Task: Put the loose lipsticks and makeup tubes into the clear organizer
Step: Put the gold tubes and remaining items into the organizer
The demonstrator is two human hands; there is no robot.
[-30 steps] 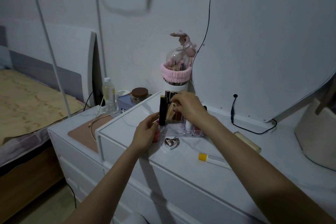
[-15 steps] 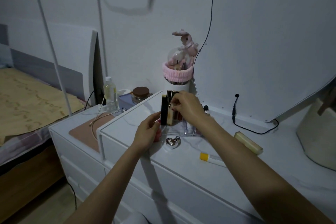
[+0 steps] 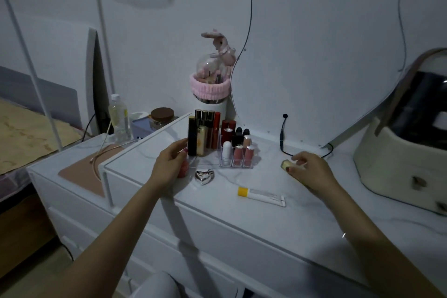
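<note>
The clear organizer [image 3: 208, 161] stands on the white dresser top [image 3: 242, 213], filled with several upright lipsticks and tubes. My left hand [image 3: 173, 162] holds the organizer's left front corner, with something pink partly hidden under the palm. My right hand [image 3: 308, 170] is to the right of the organizer, fingers curled around a beige gold tube [image 3: 286, 164] that lies on the top. A white tube with a yellow cap [image 3: 261, 196] lies loose in front, between my arms. A silver heart-shaped case [image 3: 204, 176] sits just before the organizer.
A pink-banded brush holder with a plush rabbit [image 3: 210, 89] stands behind the organizer, beside a large curved mirror [image 3: 326, 43]. A black cable [image 3: 283, 138] hangs by the mirror. A cream cosmetic case [image 3: 399, 159] is at the right. A bottle [image 3: 117, 118] and a jar [image 3: 161, 116] stand on the lower cabinet left.
My right hand left the organizer, where it set a gold tube upright, and moved right to the beige tube by the cable. My left hand stayed on the organizer.
</note>
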